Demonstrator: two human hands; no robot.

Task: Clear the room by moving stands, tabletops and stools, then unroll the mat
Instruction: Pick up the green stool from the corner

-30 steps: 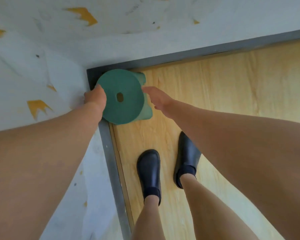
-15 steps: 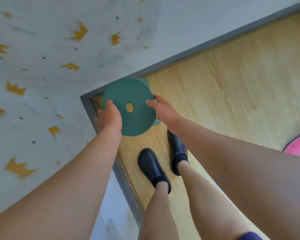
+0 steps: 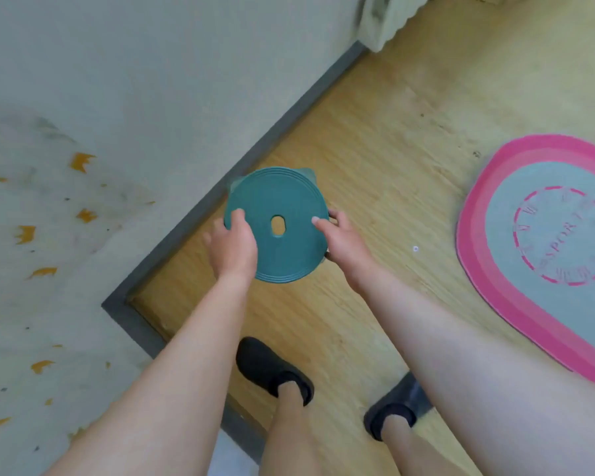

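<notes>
Both hands clasp the round green stool [image 3: 282,214] by its seat rim, left hand [image 3: 232,245] and right hand [image 3: 344,243] on opposite edges, thumbs on top. It hangs above the wooden floor [image 3: 375,139] near the grey skirting [image 3: 289,115]; a pink-edged mat [image 3: 547,242] lies flat to the right.

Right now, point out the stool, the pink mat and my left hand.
stool [image 3: 279,197]: head view, seat top.
pink mat [image 3: 543,259]: head view, grey centre.
left hand [image 3: 232,247]: head view, back of hand.

In view are one green stool [image 3: 277,225], two hands, namely the left hand [image 3: 232,247] and the right hand [image 3: 344,242], two black shoes, the left shoe [image 3: 272,369] and the right shoe [image 3: 397,407], one pink-rimmed rug [image 3: 547,242] and one pale cloth hem [image 3: 385,18].
</notes>
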